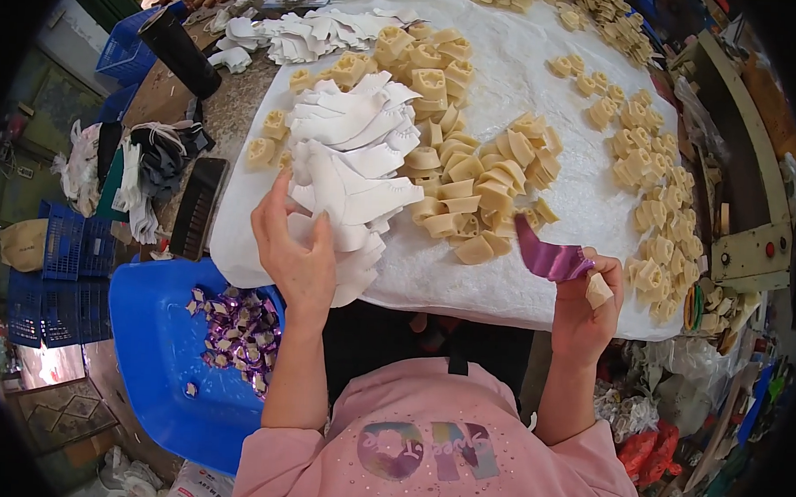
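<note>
My left hand (298, 257) is at the near edge of an overlapping stack of white curved cut sheets (353, 149), thumb and forefinger apart and touching it. My right hand (588, 314), at the table's near right, pinches a shiny purple curved strip (549, 255). A small cream block (599, 291), like a shoe heel, is also in that hand, against the fingers. Beyond the strip lies a heap of cream heel-shaped blocks (485, 186). To my left, a blue basin (157, 371) holds several purple-covered blocks (243, 335).
White sheeting (502, 297) covers the table. More cream blocks (648, 206) line its right side, and more white sheets (323, 34) lie at the far left. A black cylinder (180, 52) and a black brush (198, 206) stand left. A metal machine frame (748, 166) is right.
</note>
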The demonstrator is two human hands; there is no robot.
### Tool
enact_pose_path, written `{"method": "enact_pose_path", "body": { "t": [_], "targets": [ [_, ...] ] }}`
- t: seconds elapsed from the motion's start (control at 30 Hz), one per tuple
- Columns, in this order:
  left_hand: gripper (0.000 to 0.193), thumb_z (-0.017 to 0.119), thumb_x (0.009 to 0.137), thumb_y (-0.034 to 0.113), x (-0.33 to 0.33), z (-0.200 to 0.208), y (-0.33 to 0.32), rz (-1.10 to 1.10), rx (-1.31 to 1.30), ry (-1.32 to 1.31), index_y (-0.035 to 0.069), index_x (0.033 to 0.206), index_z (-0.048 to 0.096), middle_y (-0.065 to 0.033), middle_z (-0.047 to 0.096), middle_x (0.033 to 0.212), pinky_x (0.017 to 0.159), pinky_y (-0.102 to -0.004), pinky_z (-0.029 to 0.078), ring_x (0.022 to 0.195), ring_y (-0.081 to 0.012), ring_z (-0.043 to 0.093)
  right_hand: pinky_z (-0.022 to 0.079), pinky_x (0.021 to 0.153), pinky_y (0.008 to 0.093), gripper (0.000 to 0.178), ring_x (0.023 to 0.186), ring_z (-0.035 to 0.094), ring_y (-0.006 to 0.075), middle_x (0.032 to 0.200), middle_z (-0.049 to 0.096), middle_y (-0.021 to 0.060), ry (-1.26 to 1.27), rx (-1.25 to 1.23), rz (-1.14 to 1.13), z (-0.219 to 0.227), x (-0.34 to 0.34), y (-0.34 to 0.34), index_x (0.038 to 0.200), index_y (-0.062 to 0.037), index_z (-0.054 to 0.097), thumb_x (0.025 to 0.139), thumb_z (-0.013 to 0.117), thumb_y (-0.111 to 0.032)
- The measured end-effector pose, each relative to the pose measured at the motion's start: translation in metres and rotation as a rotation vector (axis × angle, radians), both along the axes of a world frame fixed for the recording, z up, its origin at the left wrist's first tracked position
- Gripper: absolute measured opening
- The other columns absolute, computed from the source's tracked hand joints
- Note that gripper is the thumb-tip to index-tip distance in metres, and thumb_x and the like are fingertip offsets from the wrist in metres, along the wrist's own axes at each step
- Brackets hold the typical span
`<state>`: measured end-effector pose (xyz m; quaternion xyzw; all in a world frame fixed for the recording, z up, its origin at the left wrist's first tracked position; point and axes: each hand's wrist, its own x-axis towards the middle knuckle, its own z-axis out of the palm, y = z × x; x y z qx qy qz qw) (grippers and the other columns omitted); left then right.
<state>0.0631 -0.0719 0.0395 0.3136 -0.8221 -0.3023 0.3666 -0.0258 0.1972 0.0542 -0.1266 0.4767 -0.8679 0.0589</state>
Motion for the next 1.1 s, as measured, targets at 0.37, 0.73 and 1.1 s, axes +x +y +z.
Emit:
{"method": "enact_pose_path", "body": {
  "t": [0.37,0.73,1.1],
  "targets": [
    [0.058,0.070,0.067,0.003,0.006,0.002,0.103,-0.727,-0.102,0.106,-0.002,0.122,0.053,-0.0195,0.051,0.116,0.071,-0.0349,0.049,0.086,-0.0285,0.057,0.037,0.084,0.0421,0.018,0.093,0.048,0.0290,0.103,0.055,0.0154,0.721,0.765,-0.029,0.020,0.021,-0.022,0.090,-0.0053,0.055,0.071,0.057,-0.004],
    [0.039,0.036,0.100,0.021,0.003,-0.024,0.082,-0.588,1.100,0.201,-0.006,0.126,0.047,-0.0053,0.055,0.072,0.046,-0.0207,0.033,0.054,-0.0090,0.044,0.047,0.081,0.0374,0.036,0.095,0.057,0.0321,0.110,0.056,0.0168,0.684,0.960,-0.330,-0.016,-0.026,0.001,0.114,-0.0031,0.056,0.079,0.059,0.002],
    [0.042,0.038,0.100,0.022,-0.004,-0.013,0.091,-0.615,1.485,0.325,-0.010,0.126,0.045,-0.0137,0.061,0.087,0.047,-0.0244,0.039,0.060,-0.0130,0.052,0.040,0.095,0.0361,0.057,0.106,0.049,0.0332,0.121,0.048,0.0156,0.716,1.147,0.094,-0.044,-0.092,0.023,0.124,-0.0028,0.051,0.070,0.047,0.014]
  ]
}}
